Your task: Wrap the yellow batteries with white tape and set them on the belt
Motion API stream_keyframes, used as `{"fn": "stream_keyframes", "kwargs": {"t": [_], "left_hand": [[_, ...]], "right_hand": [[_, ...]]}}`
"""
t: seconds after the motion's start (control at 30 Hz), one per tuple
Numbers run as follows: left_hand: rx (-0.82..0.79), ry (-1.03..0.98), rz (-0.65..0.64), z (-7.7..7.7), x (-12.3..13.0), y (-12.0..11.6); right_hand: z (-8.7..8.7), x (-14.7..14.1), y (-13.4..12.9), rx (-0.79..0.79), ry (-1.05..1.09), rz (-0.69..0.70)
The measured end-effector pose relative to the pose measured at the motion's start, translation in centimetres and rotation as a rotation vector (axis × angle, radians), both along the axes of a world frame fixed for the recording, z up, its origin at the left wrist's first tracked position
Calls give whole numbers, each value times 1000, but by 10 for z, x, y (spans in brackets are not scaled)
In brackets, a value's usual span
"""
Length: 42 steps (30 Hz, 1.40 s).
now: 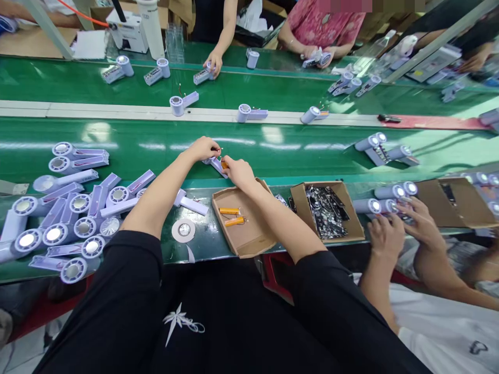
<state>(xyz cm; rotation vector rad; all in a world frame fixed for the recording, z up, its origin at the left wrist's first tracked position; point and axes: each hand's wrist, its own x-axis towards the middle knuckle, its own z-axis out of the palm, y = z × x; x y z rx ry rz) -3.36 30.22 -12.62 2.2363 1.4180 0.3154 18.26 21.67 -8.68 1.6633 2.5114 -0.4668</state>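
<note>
My left hand [206, 149] is closed in a pinch at the head end of a lavender handheld-fan housing [217, 165]; a thin wire with a pale tip shows at its fingertips. Just right of it, my right hand [238, 171] grips an orange battery cell [224, 164] over the housing's open handle. My fingers cover most of the fan head. Below my right forearm, a shallow cardboard box [253, 248] holds two more orange cells [234, 221] with leads. A roll of white tape [183, 230] lies left of that box.
Many lavender fan housings [86, 227] are heaped at left. A cardboard box of dark small parts [329, 213] stands at right, beside a co-worker's hands [390, 228]. Beyond the green belt [156, 137], a pale rail [132, 110] carries several fan housings; other people work across it.
</note>
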Motion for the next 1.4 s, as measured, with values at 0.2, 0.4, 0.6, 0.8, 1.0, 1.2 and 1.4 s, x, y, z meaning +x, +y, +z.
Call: {"fn": "stream_keyframes", "kwargs": {"t": [0.2,0.4,0.6,0.8,1.0,1.2,1.4], "left_hand": [[-17,-56,17,-5,7,5],[-24,-100,40,-11,12,8],[0,-26,127,15,35,-6],[204,35,51,60,11,-168],[112,253,-98,57,-55,-369],[261,216,113,58,-34,-385],[382,-13,1,95,-1,-380]], "right_hand": [[7,-7,14,-90,-69,126],[4,-20,24,-98,-146,151],[17,-14,44,-140,-140,249],[43,33,17,57,95,247],[68,106,-110,5,714,302],[72,80,-200,-290,825,105],[59,39,-236,-430,762,398]]}}
